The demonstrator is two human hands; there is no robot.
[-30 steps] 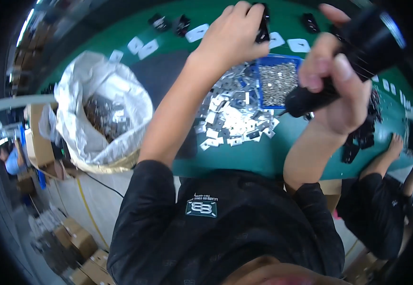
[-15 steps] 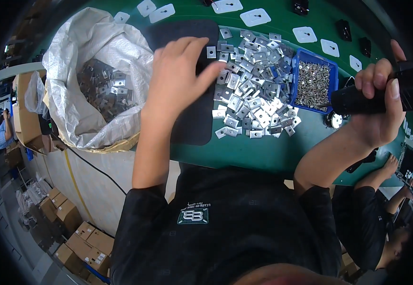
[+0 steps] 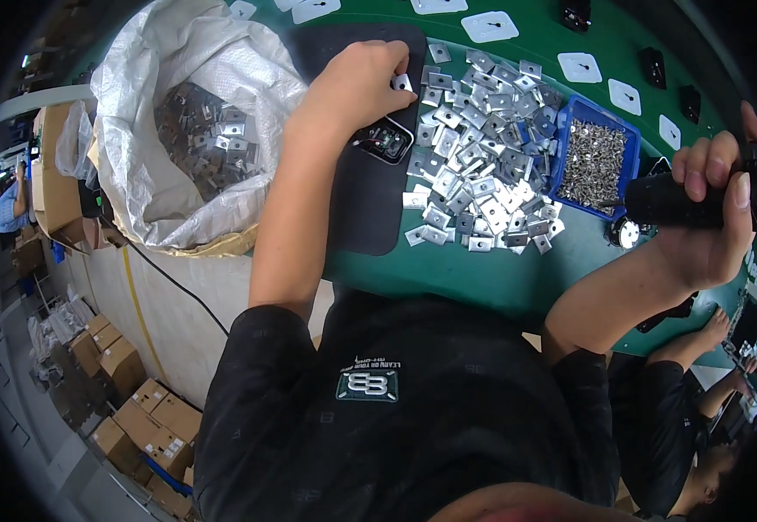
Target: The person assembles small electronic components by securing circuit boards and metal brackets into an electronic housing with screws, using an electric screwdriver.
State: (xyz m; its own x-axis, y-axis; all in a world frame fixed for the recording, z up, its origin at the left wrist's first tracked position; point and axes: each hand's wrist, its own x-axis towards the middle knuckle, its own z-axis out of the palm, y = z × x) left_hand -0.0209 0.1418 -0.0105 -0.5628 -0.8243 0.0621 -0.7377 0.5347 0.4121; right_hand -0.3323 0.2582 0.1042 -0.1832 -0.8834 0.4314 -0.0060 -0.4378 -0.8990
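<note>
My left hand [image 3: 354,85] is closed over the dark mat [image 3: 363,230], pinching a small silver metal plate [image 3: 402,83] with a hole between thumb and fingers. Just below that hand, a small black electronic housing [image 3: 384,141] with wires and a bare circuit board lies on the mat. On the right, my right hand [image 3: 716,204] grips a black power screwdriver [image 3: 652,200], its tip end pointing left toward the blue tray [image 3: 629,165] of small screws [image 3: 594,161]. Between mat and tray, a heap of similar metal plates [image 3: 483,157] covers the green table.
A white woven sack [image 3: 126,148] holding metal plates stands left of the mat. White cards [image 3: 490,27] and black parts [image 3: 653,66] line the table's far side. Cardboard boxes [image 3: 139,426] stand on the floor at left. Another person's arm [image 3: 691,339] is at right.
My left hand was spread open above the mat; it has now closed on the plate. The electronic housing beneath it has come into sight. My right hand still holds the screwdriver.
</note>
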